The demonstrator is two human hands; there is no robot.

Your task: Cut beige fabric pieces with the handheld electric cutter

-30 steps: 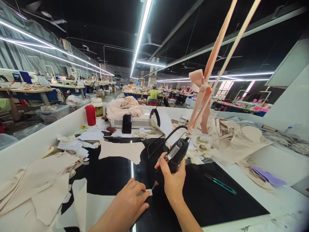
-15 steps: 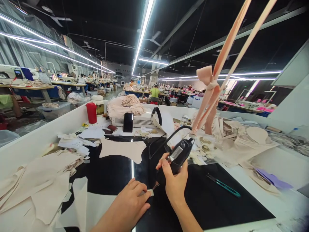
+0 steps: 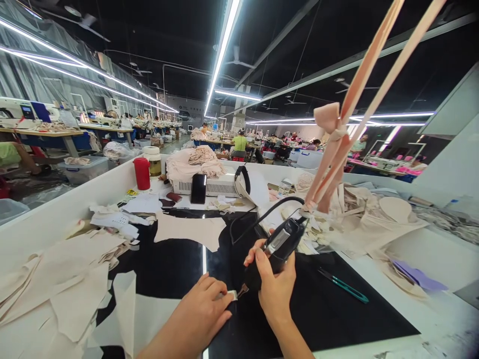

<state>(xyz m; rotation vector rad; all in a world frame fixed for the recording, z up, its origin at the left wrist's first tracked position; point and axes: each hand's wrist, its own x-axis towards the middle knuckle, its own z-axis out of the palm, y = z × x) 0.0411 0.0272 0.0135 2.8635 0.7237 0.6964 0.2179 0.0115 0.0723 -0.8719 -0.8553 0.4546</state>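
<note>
My right hand (image 3: pixel 275 286) grips a black corded hand tool (image 3: pixel 279 244), its metal tip pointing down-left to a small pale fabric piece (image 3: pixel 232 294). My left hand (image 3: pixel 202 311) pinches that piece against the black mat (image 3: pixel 318 309). The tool's black cord (image 3: pixel 262 217) loops back over the mat. It hangs from pink straps (image 3: pixel 337 149) that rise to the upper right.
Beige cut fabric (image 3: pixel 56 284) is piled at left, and more (image 3: pixel 370 214) lies at right. Teal-handled snips (image 3: pixel 342 285) lie on the mat. Farther back stand a white box unit (image 3: pixel 217 187), a phone (image 3: pixel 197 188) and a red cup (image 3: pixel 141 174). Other workers sit at distant tables.
The tool in my right hand has shifted slightly right and tilted, its tip staying at the fabric piece. My left hand keeps holding the piece. The view has drifted a little.
</note>
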